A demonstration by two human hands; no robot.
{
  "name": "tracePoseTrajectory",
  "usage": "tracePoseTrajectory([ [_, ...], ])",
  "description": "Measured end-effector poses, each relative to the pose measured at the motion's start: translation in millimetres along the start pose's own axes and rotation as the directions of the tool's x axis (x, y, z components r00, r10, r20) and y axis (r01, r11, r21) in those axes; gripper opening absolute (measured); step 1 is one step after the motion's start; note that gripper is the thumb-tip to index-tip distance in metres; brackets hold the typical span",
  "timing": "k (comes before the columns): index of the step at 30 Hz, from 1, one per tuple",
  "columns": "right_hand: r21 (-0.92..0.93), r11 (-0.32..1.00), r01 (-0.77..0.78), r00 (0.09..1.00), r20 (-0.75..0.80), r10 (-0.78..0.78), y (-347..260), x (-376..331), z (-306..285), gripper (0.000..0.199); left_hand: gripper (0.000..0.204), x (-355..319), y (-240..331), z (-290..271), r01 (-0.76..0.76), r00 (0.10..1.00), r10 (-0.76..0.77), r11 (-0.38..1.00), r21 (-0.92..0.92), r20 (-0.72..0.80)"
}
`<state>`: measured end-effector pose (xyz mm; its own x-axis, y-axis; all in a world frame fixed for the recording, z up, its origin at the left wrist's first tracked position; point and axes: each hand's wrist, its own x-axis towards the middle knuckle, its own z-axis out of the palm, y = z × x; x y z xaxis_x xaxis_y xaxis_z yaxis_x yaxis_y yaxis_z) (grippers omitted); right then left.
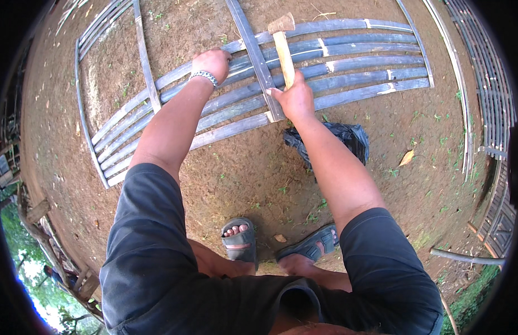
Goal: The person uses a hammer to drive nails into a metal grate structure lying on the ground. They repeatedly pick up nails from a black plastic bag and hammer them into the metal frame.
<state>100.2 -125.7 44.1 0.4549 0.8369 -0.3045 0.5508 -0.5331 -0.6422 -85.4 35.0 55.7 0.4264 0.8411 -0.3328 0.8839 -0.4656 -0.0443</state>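
A black plastic bag (351, 139) lies beside the slats (348, 98), contents hidden. Over them the hammer (284, 56) points head-away, long axis fore-and-aft, the right hand's (296, 101) fingers clamped round its handle. The left hand (212, 64) curls; its grip I can't tell.

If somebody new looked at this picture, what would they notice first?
Probably the hammer, gripped in the person's right hand near the top middle, its wooden handle pale against the dark slats. Next might come the big slatted frame spread across the upper part, on bare earth. A shiny chain bracelet on the left wrist and a crumpled black plastic bag beside the right forearm could also catch the eye.
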Motion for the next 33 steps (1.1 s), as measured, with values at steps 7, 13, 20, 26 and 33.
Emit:
tracePoseTrajectory([
  [7,0.001,1.000,-0.012,1.000,0.006,0.012,5.2,2.9,3.2,0.074,0.025,-4.3,-17.7,1.9,0.094,0.995,-0.097,0.983,-0.160,-0.013],
  [13,-0.004,1.000,-0.001,1.000,-0.007,0.001,1.6,1.9,1.8,0.075,0.024,0.7,-26.0,1.6,-0.114,0.990,0.107,0.991,-0.067,-0.094],
  [20,0.002,1.000,0.001,1.000,0.028,-0.001,-3.5,-1.1,-4.8,0.074,0.022,29.5,-8.9,-20.1,-0.198,0.978,0.183,0.967,0.158,0.103],
  [26,0.007,1.000,0.018,1.000,-0.003,-0.018,4.1,2.6,3.0,0.078,0.023,35.4,-0.9,-21.8,-0.307,0.951,0.285,0.918,0.252,0.120],
  [33,0.001,1.000,0.014,1.000,0.021,-0.014,-0.4,-1.2,-4.6,0.071,0.021,35.6,6.3,-25.3,-0.403,0.914,0.353,0.854,0.329,0.203],
])
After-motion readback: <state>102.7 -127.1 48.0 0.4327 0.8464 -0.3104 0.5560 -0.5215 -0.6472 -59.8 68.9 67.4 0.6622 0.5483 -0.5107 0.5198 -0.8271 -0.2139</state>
